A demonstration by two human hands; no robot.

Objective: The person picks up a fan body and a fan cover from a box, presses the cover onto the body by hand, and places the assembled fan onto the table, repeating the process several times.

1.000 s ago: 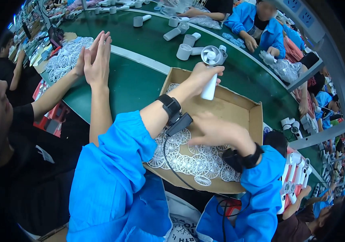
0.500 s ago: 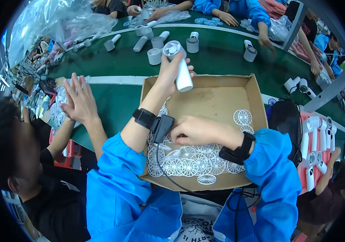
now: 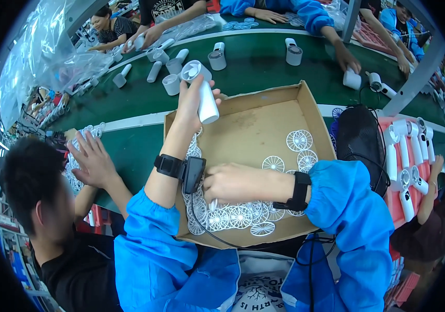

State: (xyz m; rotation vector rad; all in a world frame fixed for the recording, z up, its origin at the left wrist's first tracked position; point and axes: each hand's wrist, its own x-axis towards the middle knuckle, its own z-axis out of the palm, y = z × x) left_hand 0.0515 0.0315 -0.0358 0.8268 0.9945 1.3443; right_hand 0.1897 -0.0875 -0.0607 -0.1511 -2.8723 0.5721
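My left hand point(image 3: 189, 103) is wrapped round a white handheld fan point(image 3: 208, 108), raised above the far left corner of a cardboard box point(image 3: 253, 122). The fan's round head faces up with its blades showing, and its handle slants down toward me. Inside the box, my right hand point(image 3: 226, 183) is closed low over a layer of white spoked fan grilles point(image 3: 239, 216). Its fingertips are turned away and partly hidden; a small white piece shows just beneath them, and I cannot tell whether it is gripped.
Beyond the box runs a green conveyor belt point(image 3: 253, 73) carrying several white fans. A co-worker's hand point(image 3: 351, 62) touches one fan at the far right. Left of me another person's hands point(image 3: 93, 161) are close to piled grilles. A pink tray point(image 3: 396, 171) of fans and a black bag point(image 3: 358, 148) stand right.
My view has shifted, so the scene sits further left. My left hand still holds the fan, and my right hand stays low in the box. A co-worker's hand has reached a fan on the belt.
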